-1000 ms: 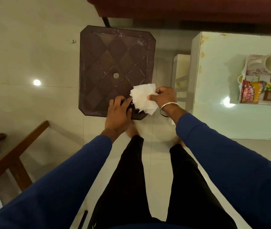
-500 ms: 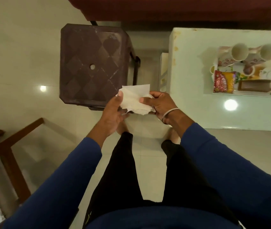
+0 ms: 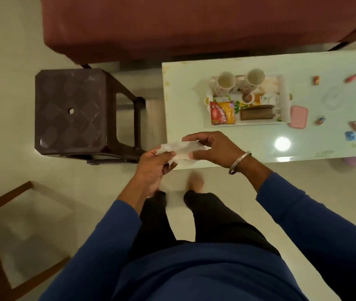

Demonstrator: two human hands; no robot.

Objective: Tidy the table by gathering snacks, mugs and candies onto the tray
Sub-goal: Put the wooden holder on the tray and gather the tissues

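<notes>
Tray (image 3: pixel 284 94) with two mugs (image 3: pixel 226 80), snack packet (image 3: pixel 222 112); both hands' fingers (image 3: pixel 191 154) pinching tissue (image 3: pixel 180 148).

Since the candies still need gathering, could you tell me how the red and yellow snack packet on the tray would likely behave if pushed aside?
The snack packet lies flat on the tray, so it would probably slide, not roll. It looks thin and light, likely floppy if lifted by one corner. Its glossy wrapper may be slippery.

The person wears a dark blue long-sleeved top (image 3: pixel 205 276) with plain sleeves that reach to the wrists, and black trousers (image 3: pixel 211 220). A thin silver metal bangle (image 3: pixel 239 162) sits just behind the right fingers. The feet are bare.
</notes>
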